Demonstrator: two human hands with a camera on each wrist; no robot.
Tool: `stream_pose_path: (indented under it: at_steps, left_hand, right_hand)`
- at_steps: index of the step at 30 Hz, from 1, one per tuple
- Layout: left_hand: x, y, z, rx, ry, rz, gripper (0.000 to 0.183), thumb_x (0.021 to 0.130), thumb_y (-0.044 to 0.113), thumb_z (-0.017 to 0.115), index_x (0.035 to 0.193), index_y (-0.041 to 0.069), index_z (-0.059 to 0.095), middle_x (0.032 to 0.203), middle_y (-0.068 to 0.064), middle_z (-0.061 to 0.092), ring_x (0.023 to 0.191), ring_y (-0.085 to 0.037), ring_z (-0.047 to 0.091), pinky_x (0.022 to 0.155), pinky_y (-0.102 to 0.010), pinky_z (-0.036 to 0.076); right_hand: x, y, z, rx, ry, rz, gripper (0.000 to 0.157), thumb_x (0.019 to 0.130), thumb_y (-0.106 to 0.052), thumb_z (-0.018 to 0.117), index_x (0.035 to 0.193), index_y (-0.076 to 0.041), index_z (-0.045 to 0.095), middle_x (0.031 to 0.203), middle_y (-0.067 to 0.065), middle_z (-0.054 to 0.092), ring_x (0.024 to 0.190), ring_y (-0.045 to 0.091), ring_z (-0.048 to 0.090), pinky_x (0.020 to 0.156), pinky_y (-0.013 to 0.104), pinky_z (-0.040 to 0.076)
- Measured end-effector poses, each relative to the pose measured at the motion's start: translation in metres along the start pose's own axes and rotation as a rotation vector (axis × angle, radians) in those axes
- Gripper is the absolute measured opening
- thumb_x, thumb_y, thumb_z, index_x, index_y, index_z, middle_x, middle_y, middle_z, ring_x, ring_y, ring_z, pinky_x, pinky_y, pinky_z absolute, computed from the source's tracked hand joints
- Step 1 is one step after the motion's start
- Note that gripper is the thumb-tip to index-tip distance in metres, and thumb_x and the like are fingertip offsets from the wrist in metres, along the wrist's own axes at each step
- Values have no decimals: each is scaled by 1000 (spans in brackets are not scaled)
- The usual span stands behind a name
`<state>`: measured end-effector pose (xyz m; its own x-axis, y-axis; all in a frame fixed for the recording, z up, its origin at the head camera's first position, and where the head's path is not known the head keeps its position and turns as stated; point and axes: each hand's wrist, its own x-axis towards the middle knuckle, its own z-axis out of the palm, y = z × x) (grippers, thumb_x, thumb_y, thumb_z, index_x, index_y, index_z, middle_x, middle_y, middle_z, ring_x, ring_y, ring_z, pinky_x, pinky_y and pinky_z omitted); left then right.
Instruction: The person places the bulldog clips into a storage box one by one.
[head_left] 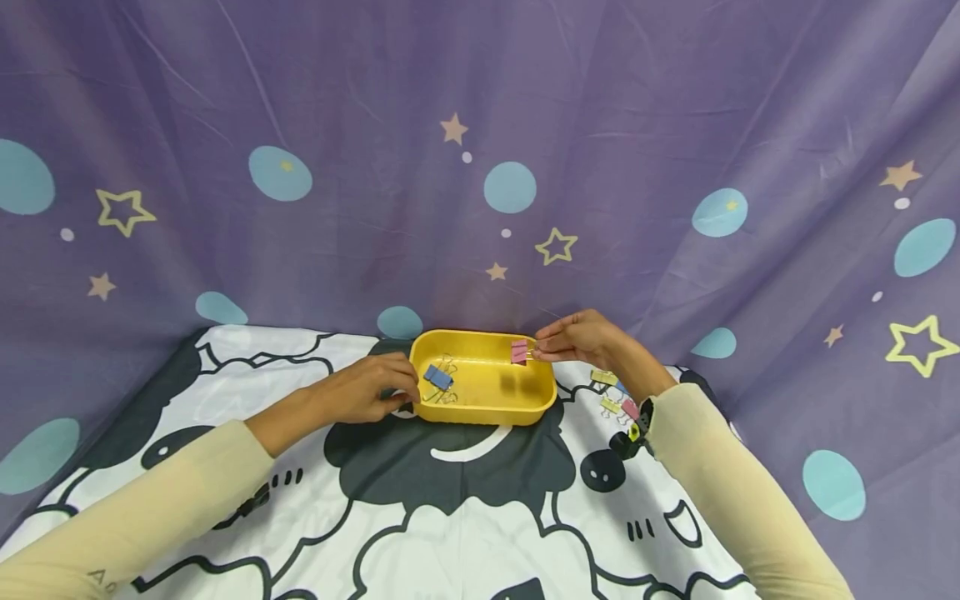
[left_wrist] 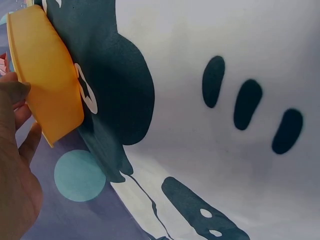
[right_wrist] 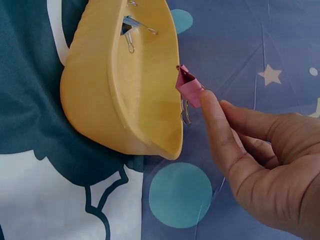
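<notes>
My right hand [head_left: 581, 337] pinches a pink binder clip [head_left: 519, 352] by its wire handle, holding it over the right part of a yellow tray [head_left: 487, 415]. The right wrist view shows the pink clip [right_wrist: 189, 87] at the tips of the thumb and index finger. At the tray's left end, my left hand [head_left: 375, 387] grips the rim with thumb and fingers; in the left wrist view the thumb lies against the yellow wall [left_wrist: 50, 75]. Inside the tray, toward the left, lies a blue binder clip [head_left: 438, 377] with wire handles around it, and possibly another clip partly hidden.
Several binder clips, among them a yellow clip [head_left: 603, 377] and a pink clip [head_left: 630, 408], lie on the cloth right of the tray, partly behind the right wrist. A black-and-white patterned cloth [head_left: 465, 542] covers the table. Behind it hangs a purple curtain [head_left: 360, 208].
</notes>
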<state>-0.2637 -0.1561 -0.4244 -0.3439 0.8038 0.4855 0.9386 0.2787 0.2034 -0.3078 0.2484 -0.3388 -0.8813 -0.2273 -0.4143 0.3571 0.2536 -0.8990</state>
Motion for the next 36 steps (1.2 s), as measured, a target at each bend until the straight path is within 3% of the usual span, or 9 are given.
stream_pose_path:
  at_steps: [5, 19, 26, 32, 36]
  left_hand:
    - [0, 1, -4, 6, -6, 10, 22, 89, -7, 86, 100, 13, 86, 102, 6, 79, 100, -12, 68, 88, -35, 62]
    - [-1, -1, -4, 4, 13, 31, 23, 88, -8, 86, 99, 13, 86, 101, 7, 79, 99, -11, 68, 88, -34, 62]
    - [0, -2, -3, -1, 12, 37, 24, 88, -9, 85, 99, 12, 86, 101, 6, 79, 99, -12, 69, 88, -35, 62]
    - [2, 0, -1, 0, -4, 24, 23, 89, -8, 85, 100, 12, 86, 101, 5, 79, 100, -12, 69, 89, -36, 63]
    - [1, 0, -2, 1, -17, 5, 21, 90, -6, 85, 100, 13, 86, 102, 7, 79, 101, -12, 69, 90, -36, 63]
  right_hand:
    - [2, -4, 10, -47, -25, -22, 41, 107, 9, 67, 147, 16, 61, 120, 20, 82, 96, 20, 84, 114, 48, 60]
    - [12, -7, 43, -120, -46, -56, 42, 103, 14, 69, 143, 21, 63, 101, 17, 84, 87, 21, 84, 94, 40, 70]
    - [17, 1, 59, -155, -39, -58, 37, 98, 19, 70, 135, 23, 67, 101, 22, 84, 83, 22, 84, 95, 45, 69]
    - [13, 8, 76, -210, -36, -72, 34, 96, 20, 71, 129, 23, 70, 114, 32, 82, 84, 23, 85, 99, 50, 66]
    - [16, 14, 85, -238, -35, -89, 33, 95, 18, 73, 128, 23, 71, 112, 31, 83, 83, 23, 85, 99, 52, 66]
